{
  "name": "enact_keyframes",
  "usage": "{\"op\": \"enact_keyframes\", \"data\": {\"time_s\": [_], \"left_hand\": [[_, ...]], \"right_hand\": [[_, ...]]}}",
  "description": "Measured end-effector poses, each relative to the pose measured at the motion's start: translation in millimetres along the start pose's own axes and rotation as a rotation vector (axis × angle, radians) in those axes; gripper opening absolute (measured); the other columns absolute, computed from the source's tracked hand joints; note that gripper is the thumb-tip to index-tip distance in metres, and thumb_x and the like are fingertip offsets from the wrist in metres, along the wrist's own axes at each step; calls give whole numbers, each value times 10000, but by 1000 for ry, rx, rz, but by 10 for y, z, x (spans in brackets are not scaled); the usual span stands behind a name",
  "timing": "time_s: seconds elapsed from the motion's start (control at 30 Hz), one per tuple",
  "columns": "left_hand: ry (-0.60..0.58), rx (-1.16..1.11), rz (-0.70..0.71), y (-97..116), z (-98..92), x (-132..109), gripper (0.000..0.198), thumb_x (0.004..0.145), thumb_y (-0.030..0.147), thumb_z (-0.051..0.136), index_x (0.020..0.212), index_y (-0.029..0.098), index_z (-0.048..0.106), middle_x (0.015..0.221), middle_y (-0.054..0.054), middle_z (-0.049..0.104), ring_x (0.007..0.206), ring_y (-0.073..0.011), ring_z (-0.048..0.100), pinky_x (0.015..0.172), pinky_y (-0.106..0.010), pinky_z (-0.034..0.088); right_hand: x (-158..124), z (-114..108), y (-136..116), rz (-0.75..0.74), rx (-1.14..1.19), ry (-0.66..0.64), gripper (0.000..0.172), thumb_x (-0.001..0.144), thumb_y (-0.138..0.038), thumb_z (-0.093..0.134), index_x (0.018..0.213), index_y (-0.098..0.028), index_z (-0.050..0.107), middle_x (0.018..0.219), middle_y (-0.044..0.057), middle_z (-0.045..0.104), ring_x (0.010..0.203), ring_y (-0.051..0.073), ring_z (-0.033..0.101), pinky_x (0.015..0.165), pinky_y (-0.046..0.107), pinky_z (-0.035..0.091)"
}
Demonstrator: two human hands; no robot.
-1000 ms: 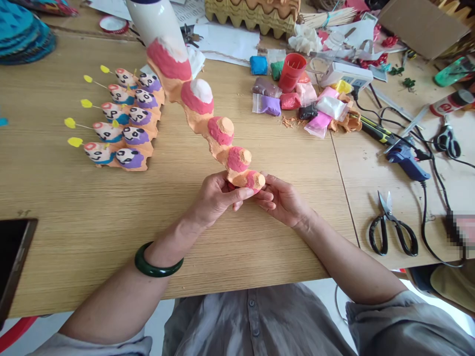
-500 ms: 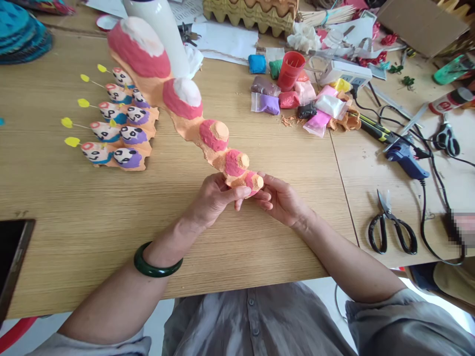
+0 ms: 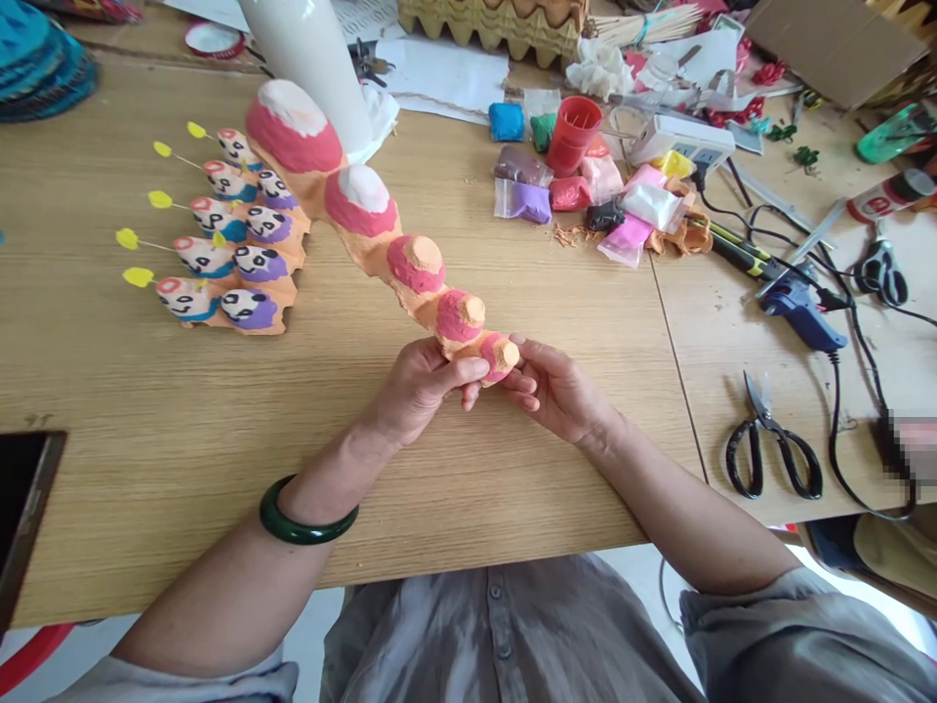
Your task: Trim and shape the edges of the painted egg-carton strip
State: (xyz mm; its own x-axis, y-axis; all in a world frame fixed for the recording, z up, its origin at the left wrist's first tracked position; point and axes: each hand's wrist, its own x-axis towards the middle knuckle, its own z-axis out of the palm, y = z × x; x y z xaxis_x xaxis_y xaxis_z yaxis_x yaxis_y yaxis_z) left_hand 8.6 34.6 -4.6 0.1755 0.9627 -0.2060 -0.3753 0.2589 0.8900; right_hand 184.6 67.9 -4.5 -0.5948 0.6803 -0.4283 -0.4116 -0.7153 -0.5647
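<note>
A long orange egg-carton strip point(image 3: 375, 256) with pink-covered bumps rises at a slant from my hands toward the upper left. Its two far bumps have white tops; the nearer ones have bare orange tips. My left hand point(image 3: 421, 389) is closed on the near end, thumb on top. My right hand point(image 3: 560, 389) touches the same end from the right, its fingers bent round the edge and partly hidden. Behind the strip, to the left, stands an orange carton piece with painted faces point(image 3: 256, 264) in white, blue and purple, with yellow-tipped sticks.
Bags of coloured clay point(image 3: 531, 202) and a red cup point(image 3: 575, 135) lie beyond my hands. Black scissors point(image 3: 765, 439), a blue glue gun point(image 3: 801, 312) and cables are at the right. A white bottle point(image 3: 314, 68) stands behind the strip; a dark tablet point(image 3: 29, 508) lies at left.
The far end of the strip has dropped lower in the view and shifted slightly right. Both hands keep nearly the same place on its near end.
</note>
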Motion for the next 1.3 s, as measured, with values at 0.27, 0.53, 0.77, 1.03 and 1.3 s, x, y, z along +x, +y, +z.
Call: {"op": "enact_keyframes", "data": {"time_s": [0.27,0.53,0.77,1.03,1.3], "left_hand": [[-32,-15,-26,10,-12,-5,230,747,354,834,706,158,721,634,-2,637,520,-95,511,506,-258,441],[26,102,13,-18,-17,-6,276,714,318,900,712,166,670,568,42,539,510,-76,431,487,-244,355],[-32,-78,-123,19,-75,20,212,704,287,885,744,141,736,601,12,612,517,-72,485,500,-225,431],[53,-198,-222,35,-111,31,226,765,332,848,786,115,786,757,-73,746,682,-136,676,662,-244,604],[204,340,-49,98,-269,29,366,801,504,821,772,146,754,686,-46,716,586,-144,629,547,-259,521]], "right_hand": [[5,11,-20,10,-25,22,232,974,-274,669,782,-147,643,611,-68,428,492,59,281,406,123,346],[5,19,-33,17,12,40,263,1007,-228,592,761,-144,630,620,-59,453,481,53,302,397,114,367],[11,1,-31,85,65,57,235,1029,-237,571,822,-147,635,673,-40,529,485,54,366,410,127,413],[22,-4,-82,64,44,119,241,1035,-214,594,816,-133,651,636,-42,552,465,42,428,414,114,467],[-23,21,-32,49,-115,152,262,1049,-199,570,846,-92,695,714,52,697,594,120,675,591,259,680]]}}
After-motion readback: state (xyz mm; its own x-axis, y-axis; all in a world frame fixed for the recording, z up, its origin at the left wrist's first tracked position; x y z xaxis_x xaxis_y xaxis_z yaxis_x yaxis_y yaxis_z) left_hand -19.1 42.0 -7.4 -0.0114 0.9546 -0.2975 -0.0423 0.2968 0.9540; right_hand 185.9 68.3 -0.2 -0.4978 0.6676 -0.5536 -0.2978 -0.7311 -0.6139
